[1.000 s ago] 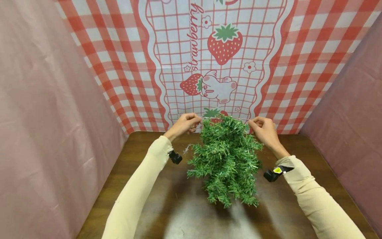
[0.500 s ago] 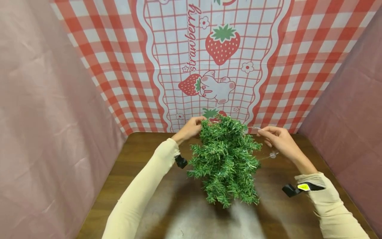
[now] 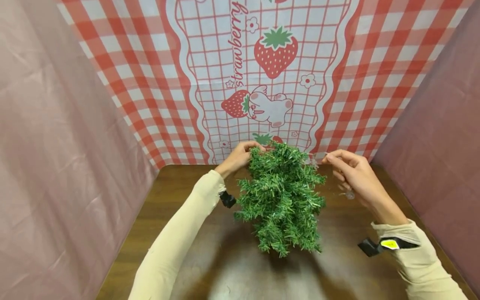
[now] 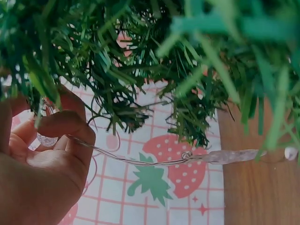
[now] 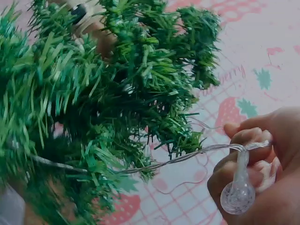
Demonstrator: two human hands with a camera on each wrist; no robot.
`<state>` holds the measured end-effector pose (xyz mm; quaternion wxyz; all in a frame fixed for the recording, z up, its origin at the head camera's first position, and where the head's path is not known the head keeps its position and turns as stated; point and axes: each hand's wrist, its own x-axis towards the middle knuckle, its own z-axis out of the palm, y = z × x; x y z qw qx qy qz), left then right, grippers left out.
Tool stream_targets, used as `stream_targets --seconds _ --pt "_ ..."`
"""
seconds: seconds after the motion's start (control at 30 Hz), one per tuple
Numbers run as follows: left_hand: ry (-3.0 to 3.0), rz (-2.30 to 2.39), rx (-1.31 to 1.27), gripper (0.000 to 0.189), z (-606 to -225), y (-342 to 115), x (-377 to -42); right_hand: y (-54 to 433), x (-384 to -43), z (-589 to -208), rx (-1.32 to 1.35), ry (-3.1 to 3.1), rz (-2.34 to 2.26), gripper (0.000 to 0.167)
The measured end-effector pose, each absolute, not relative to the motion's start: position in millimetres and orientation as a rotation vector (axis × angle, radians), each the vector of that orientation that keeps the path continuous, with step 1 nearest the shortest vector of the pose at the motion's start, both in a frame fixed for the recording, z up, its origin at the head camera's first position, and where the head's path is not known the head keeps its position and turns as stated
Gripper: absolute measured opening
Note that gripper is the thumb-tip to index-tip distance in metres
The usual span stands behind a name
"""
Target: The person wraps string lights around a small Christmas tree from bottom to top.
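Note:
A small artificial Christmas tree (image 3: 283, 200) stands on the table between both hands. Thin wire string lights (image 4: 136, 162) with clear bulbs pass close by its branches. My left hand (image 3: 238, 158) is at the tree's upper left, fingertips partly hidden by branches; in the left wrist view its curled fingers hold the wire, with a clear bulb between them. To the right of the tree, my right hand (image 3: 354, 171) pinches the string lights between thumb and index finger. A clear round bulb (image 5: 237, 197) hangs against its curled fingers in the right wrist view, with the wire running toward the branches.
The tree stands on a brown wooden table (image 3: 180, 233). Behind it hangs a red-and-white checked cloth (image 3: 150, 75) with strawberry prints. Pink curtains (image 3: 56, 146) close in both sides. A black camera (image 3: 226, 199) sits on the left wrist, another on the right.
My right hand has moved right, away from the tree, drawing the wire with it. My left hand has shifted right, in against the upper branches. The tree stays in place.

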<state>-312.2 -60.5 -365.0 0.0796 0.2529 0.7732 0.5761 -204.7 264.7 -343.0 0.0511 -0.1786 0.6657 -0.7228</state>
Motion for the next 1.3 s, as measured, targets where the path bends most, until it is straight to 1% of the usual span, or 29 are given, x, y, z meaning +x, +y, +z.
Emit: stream_targets --seconds 0.07,0.13,0.17,0.23,0.3,0.37,0.43,0.5,0.6,0.7,0.8,0.87,0.93,1.03,1.1,1.3 --pt "2.324 1.721 0.773 0.04 -365.5 -60.3 -313.1 269.8 -205.6 -342.8 -0.562 2.004 -2.132 0.025" --pt "2.369 1.68 0.784 0.042 -368.0 -60.1 -313.3 276.5 -205.7 -345.6 -0.561 1.954 -2.079 0.026" --pt "2.385 1.654 0.815 0.036 -369.7 -59.0 -313.8 279.6 -205.2 -347.8 -0.566 2.014 -2.03 0.026" --pt "2.392 1.621 0.852 0.037 -374.4 -57.0 -314.2 285.0 -204.5 -354.4 -0.608 2.33 -1.846 0.027" --pt "2.388 1.626 0.864 0.042 -379.5 -56.3 -313.3 287.1 -204.6 -363.2 -0.551 2.748 -1.558 0.027" --pt "2.37 1.652 0.865 0.037 -384.3 -57.0 -312.0 288.4 -206.5 -374.2 -0.481 3.042 -1.281 0.027" --pt "2.376 1.689 0.83 0.041 -388.0 -59.4 -310.8 290.4 -209.2 -385.2 -0.456 3.157 -1.119 0.026" --pt "2.394 1.729 0.801 0.036 -389.1 -61.5 -311.0 294.4 -211.4 -394.3 -0.456 3.145 -1.1 0.025" --pt "2.454 1.753 0.773 0.031 -388.0 -63.8 -314.0 303.4 -214.4 -403.6 -0.427 2.962 -1.329 0.025" --pt "2.514 1.714 0.788 0.03 -384.2 -63.8 -316.4 313.2 -214.9 -408.5 -0.383 2.604 -1.72 0.027" --pt "2.535 1.658 0.838 0.029 -379.3 -61.9 -318.5 319.9 -213.1 -410.3 -0.342 2.237 -2.01 0.023" --pt "2.527 1.65 0.863 0.024 -375.9 -61.0 -320.9 322.2 -211.4 -410.9 -0.343 2.109 -2.078 0.022" --pt "2.515 1.659 0.873 0.02 -371.1 -61.7 -322.7 322.2 -210.8 -411.8 -0.333 2.113 -2.053 0.021" --pt "2.509 1.649 0.882 0.022 -364.0 -65.5 -325.6 320.0 -211.6 -413.4 -0.335 2.236 -1.938 0.024" --pt "2.521 1.616 0.886 0.024 -359.2 -69.5 -326.8 319.0 -213.1 -415.1 -0.328 2.247 -1.921 0.022" --pt "2.567 1.472 0.869 0.022 -348.4 -85.0 -329.6 322.0 -212.8 -418.5 -0.283 2.024 -2.256 0.013"
